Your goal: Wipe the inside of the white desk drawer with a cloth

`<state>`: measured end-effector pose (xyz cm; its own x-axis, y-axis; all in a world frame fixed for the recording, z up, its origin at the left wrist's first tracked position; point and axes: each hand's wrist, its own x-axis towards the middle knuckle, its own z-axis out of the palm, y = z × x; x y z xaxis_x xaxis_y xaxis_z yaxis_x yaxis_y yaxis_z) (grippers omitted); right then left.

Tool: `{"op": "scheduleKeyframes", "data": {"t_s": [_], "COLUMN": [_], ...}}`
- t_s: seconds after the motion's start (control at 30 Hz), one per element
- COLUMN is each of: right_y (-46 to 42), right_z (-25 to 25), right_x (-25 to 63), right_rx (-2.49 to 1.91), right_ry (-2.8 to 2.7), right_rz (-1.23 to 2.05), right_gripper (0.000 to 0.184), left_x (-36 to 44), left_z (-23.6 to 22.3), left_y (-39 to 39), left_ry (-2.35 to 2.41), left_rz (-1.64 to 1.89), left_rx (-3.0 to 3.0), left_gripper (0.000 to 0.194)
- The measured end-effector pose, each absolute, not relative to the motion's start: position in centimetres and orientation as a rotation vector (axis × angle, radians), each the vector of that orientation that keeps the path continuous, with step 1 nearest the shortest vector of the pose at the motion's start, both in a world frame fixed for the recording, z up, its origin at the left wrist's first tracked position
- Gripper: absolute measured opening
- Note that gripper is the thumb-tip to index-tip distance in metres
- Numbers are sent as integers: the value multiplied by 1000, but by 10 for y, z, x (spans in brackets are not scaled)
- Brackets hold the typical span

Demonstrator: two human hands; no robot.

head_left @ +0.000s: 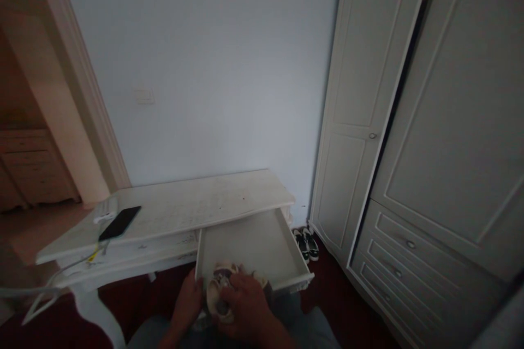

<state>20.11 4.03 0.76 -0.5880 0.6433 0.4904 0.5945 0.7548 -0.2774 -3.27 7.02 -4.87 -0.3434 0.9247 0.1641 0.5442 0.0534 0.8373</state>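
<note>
A white drawer (249, 242) is pulled out of the white desk (196, 196) toward me, and its bare bottom shows. My left hand (190, 295) is closed at the drawer's left side wall, near the front corner, with its fingers partly hidden. Over the drawer's front part, my right hand (248, 297) is closed on a pale, rounded bundle (213, 293) with brownish patches. Dim light and blur keep me from telling what kind of thing the bundle is. A small yellowish piece (260, 279) shows just right of my right hand.
A dark phone (120, 223) and a white box-like item (105, 209) lie on the desk's left end. A pale cable (73, 266) hangs at the left. Dark shoes (306, 244) stand on the red floor beside the tall wardrobe (352, 120).
</note>
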Motion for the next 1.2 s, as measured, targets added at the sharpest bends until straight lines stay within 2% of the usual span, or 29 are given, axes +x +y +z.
{"op": "scheduleKeyframes", "data": {"t_s": [0.13, 0.3, 0.43, 0.6, 0.73, 0.87, 1.1, 1.2], "right_y": [52, 65, 62, 50, 46, 47, 54, 52], "right_z": [19, 31, 29, 9, -2, 2, 13, 12], "right_x": [268, 328, 305, 220, 176, 191, 256, 242], "right_rx": [-1149, -1382, -1334, -1064, -881, -909, -1174, -1201], "right_ry": [-2363, -2300, -2360, -2444, -2507, -2459, -2353, -2319], "right_rz": [160, 115, 92, 81, 74, 106, 177, 201], "right_gripper": [43, 36, 40, 55, 54, 50, 46, 43], "left_x": [-34, -31, -30, -32, -33, -32, -30, -11], "left_z": [-56, -55, -53, -53, -48, -47, -37, -15], "left_y": [72, 74, 74, 74, 73, 71, 66, 55], "left_ry": [1971, 2013, 2038, 1954, 1845, 1831, 2153, 2245], "left_rz": [1144, 1090, 1067, 1181, 1237, 1211, 976, 1116], "left_rx": [1519, 1473, 1443, 1510, 1526, 1553, 1545, 1675], "left_gripper": [62, 59, 58, 58, 54, 54, 56, 63]}}
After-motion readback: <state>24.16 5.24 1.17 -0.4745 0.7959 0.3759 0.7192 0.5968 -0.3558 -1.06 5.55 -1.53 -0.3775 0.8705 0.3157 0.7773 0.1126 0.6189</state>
